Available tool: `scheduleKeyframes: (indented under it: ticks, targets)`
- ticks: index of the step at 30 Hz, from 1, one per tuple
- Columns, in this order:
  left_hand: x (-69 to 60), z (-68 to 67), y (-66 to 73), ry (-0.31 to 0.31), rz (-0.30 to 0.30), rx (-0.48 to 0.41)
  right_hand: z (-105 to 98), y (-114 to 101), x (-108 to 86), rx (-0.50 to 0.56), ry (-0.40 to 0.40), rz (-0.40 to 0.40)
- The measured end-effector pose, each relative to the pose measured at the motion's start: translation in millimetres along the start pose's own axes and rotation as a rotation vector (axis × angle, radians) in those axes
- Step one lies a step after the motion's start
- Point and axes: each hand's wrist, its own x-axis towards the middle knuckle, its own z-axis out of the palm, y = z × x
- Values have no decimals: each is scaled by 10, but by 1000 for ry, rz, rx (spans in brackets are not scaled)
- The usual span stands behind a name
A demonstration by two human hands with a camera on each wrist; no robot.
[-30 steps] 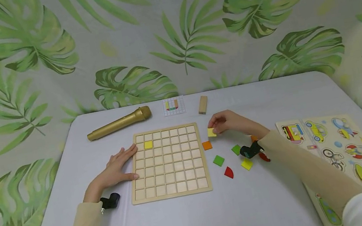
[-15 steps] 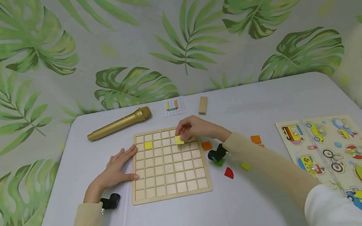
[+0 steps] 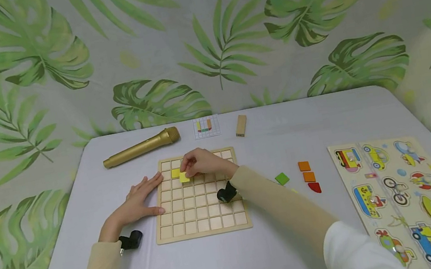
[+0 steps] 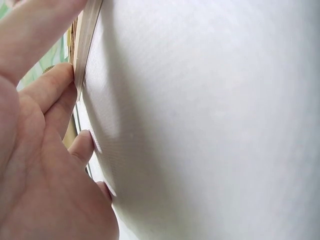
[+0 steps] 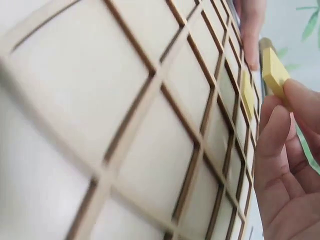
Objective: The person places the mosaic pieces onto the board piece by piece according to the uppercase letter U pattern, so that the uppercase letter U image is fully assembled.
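A wooden grid board lies on the table, with one yellow square tile set in a cell of its second row. My right hand pinches another yellow square tile between thumb and fingers, just above the board beside the first one. In the right wrist view the pinched tile is tilted and clear of the grid. My left hand lies with fingers spread along the board's left edge. The left wrist view shows its fingertips touching the board's side.
Right of the board lie orange tiles, a green tile and a red quarter-round piece. Behind stand a gold microphone, a pattern card and a wooden block. A picture puzzle board lies at right.
My right hand has carried the yellow tile leftward from right of the board to over its upper left cells. My left hand has stayed in place.
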Motion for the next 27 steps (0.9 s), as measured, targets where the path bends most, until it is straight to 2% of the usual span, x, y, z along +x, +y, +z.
scheduleKeyframes:
  ticks: [9,16,19,24,27]
  targets:
    - [-13,-8,19,-1,0,-4,241,-53,174,-172,48,15]
    - [-26,-14,32,3,-1,-14,359,-71,199,-450,80,-55]
    - [-28,-13,32,2,0,-16,391,-77,200,-537,89,-78]
    - [-25,-6,30,3,4,-13,413,-82,190,-588,98,-84]
    - [-20,-3,30,5,4,-17,396,-68,170,-528,106,-73]
